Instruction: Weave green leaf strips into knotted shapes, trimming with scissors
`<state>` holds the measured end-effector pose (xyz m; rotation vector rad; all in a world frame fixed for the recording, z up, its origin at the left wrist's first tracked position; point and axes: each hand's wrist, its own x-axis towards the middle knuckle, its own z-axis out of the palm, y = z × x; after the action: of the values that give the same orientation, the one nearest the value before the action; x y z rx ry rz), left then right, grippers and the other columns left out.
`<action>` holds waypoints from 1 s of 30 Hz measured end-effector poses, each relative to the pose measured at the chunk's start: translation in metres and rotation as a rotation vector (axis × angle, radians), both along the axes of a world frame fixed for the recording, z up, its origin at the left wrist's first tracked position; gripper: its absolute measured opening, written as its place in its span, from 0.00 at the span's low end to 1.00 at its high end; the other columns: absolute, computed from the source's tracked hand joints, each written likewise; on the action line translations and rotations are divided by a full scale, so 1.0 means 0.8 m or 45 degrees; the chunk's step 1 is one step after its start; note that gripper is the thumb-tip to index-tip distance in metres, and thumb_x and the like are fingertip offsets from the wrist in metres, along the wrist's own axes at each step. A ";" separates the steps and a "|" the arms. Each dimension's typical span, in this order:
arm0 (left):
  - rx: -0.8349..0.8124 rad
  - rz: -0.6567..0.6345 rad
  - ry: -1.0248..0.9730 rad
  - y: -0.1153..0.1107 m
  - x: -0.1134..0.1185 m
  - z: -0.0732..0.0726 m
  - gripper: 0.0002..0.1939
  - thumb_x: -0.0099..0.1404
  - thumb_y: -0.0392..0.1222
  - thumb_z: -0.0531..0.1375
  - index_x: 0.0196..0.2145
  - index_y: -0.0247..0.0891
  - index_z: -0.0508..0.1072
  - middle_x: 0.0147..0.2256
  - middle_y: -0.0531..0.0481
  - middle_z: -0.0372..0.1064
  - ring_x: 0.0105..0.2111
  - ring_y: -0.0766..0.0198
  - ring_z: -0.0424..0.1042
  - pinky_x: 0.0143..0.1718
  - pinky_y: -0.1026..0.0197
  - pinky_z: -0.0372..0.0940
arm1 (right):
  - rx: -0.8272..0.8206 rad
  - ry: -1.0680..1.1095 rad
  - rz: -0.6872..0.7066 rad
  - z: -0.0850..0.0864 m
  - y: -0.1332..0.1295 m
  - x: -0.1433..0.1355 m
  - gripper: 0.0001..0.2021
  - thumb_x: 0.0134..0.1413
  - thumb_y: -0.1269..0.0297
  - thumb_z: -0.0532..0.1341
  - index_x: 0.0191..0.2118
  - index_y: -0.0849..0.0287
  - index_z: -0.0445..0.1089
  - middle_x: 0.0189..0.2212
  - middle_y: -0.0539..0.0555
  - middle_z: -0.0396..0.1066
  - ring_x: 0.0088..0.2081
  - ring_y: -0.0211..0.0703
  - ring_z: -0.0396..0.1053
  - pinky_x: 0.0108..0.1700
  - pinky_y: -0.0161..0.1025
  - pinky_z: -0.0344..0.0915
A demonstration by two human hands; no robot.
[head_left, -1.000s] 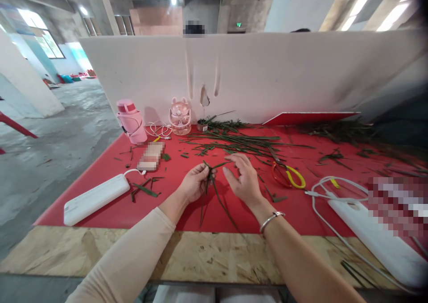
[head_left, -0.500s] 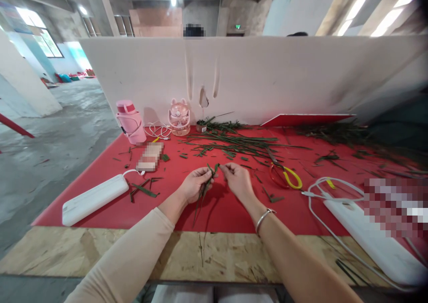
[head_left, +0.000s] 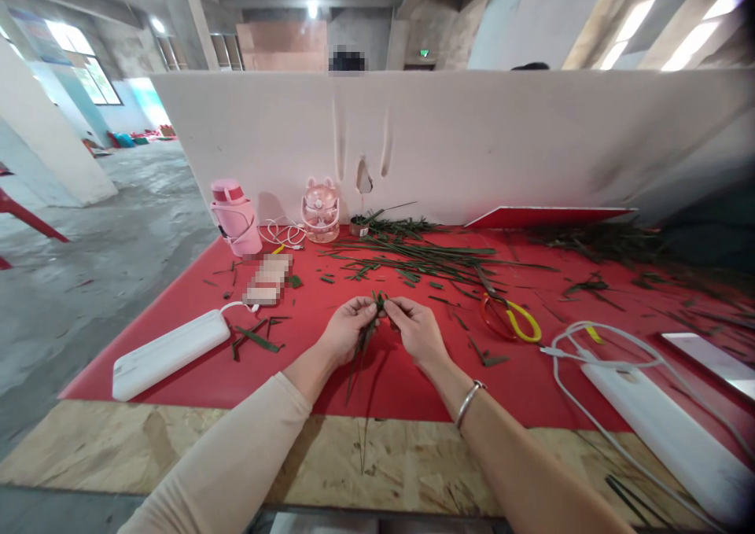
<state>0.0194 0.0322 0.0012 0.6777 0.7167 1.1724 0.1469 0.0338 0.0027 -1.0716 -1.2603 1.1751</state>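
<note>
A small bundle of green leaf strips [head_left: 366,337] is pinched in my left hand [head_left: 349,331], its thin ends hanging down toward the table's front edge. Close against it, my right hand [head_left: 418,331] is closed with thumb and finger pressed on the upper end of the same leaf strips. The fingers partly hide the folded top. Beyond my hands lies a pile of long green strips [head_left: 413,255] with short cut pieces around it. Scissors with yellow and red handles [head_left: 519,320] rest to the right of my right hand.
On the left are a white power bank [head_left: 171,355], a pink bottle [head_left: 237,219] and a clear pink bottle [head_left: 322,213]. Another white power bank [head_left: 666,440] with a cable and a phone [head_left: 713,357] lie at right. A white panel [head_left: 442,141] stands behind the red tabletop.
My right hand has moved in against my left, and the leaf end that stood up between them is now pressed down in the fingers. The whole view has shifted slightly.
</note>
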 end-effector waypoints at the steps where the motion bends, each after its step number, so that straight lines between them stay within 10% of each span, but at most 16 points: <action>1: -0.006 -0.001 0.000 0.000 0.000 0.000 0.17 0.44 0.42 0.68 0.28 0.32 0.67 0.23 0.51 0.69 0.18 0.75 0.64 0.20 0.72 0.58 | -0.031 0.036 -0.012 -0.002 0.001 -0.001 0.13 0.43 0.55 0.61 0.28 0.61 0.71 0.19 0.48 0.66 0.18 0.32 0.54 0.20 0.31 0.50; 11: 0.061 0.133 0.188 0.000 0.006 -0.006 0.31 0.49 0.43 0.65 0.50 0.33 0.63 0.21 0.53 0.69 0.17 0.74 0.62 0.20 0.70 0.57 | 0.012 -0.118 -0.035 -0.005 0.002 -0.002 0.15 0.47 0.53 0.58 0.25 0.61 0.70 0.16 0.48 0.64 0.17 0.33 0.55 0.19 0.31 0.51; 30: 0.340 0.179 0.588 -0.001 0.005 -0.007 0.10 0.54 0.40 0.60 0.34 0.34 0.75 0.19 0.55 0.65 0.15 0.75 0.55 0.17 0.70 0.52 | 0.445 -0.712 -0.283 -0.007 -0.005 -0.004 0.15 0.55 0.58 0.51 0.27 0.59 0.70 0.23 0.53 0.70 0.25 0.39 0.65 0.29 0.34 0.60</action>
<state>0.0234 0.0315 -0.0043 1.1603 1.0159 1.2662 0.1435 0.0297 -0.0032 -1.2761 -1.6471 0.4672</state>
